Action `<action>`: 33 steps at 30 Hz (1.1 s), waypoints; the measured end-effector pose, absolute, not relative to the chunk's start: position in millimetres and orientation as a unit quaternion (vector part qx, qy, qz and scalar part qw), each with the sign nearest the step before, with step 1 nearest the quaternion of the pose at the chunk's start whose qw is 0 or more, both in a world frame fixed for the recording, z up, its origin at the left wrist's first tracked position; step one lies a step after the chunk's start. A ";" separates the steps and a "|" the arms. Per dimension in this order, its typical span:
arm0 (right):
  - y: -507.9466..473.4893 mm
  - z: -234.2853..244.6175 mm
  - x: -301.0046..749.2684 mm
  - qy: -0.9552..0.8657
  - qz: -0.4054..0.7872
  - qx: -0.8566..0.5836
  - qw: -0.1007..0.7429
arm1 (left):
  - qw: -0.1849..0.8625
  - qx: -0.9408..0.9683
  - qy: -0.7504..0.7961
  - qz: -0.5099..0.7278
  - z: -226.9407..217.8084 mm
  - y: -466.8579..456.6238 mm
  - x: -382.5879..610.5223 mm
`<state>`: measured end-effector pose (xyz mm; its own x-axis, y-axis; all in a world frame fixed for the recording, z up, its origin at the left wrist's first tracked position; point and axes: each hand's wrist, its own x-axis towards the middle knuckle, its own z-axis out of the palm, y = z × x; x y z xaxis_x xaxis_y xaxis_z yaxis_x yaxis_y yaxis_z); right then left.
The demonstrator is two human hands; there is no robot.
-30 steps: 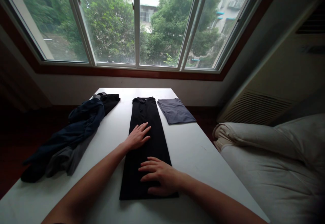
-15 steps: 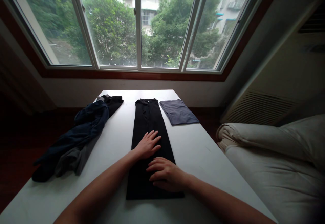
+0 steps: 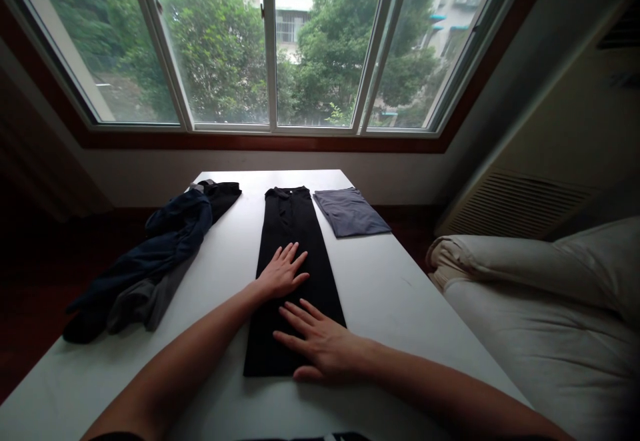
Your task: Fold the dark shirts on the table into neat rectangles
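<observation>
Smoothing: even, flat-palmed pressure is being judged best.
Black trousers point(image 3: 290, 224): being supported lengthwise on the white table point(image 3: 400, 334), beside the folded grey garment point(image 3: 351, 214).
Left hand point(image 3: 283, 272): being rested open, fingers spread, on the trousers; nothing is being gripped.
Right hand point(image 3: 325, 345): being rested likewise, nearer the hem point(image 3: 267, 371); nothing is being grasped.

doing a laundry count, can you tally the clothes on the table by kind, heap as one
Black pants, laid flat: 1
Folded gray cloth: 1
Heap of dark clothes, separate pieces unclear: 1
Total: 3
</observation>
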<state>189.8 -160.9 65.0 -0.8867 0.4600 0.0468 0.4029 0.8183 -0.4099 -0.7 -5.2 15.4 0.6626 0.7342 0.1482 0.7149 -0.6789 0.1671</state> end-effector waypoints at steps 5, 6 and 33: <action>-165.8 65.1 185.7 -0.959 0.218 -0.167 0.073 | 0.042 0.916 0.384 0.109 16.6 -8.4 -0.4; -166.9 64.5 185.1 -0.959 0.219 -0.167 0.072 | 0.040 0.918 0.377 0.112 17.2 -9.7 -0.3; -151.4 53.8 268.3 -0.945 0.164 -0.257 0.118 | 0.152 0.962 0.212 0.075 58.4 -112.1 -120.0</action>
<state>268.3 -151.4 53.8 -0.8401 0.5244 0.1389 0.4472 0.8144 -0.3697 -120.0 -112.1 58.4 0.8987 0.4312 0.0800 0.3854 -0.8637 0.3248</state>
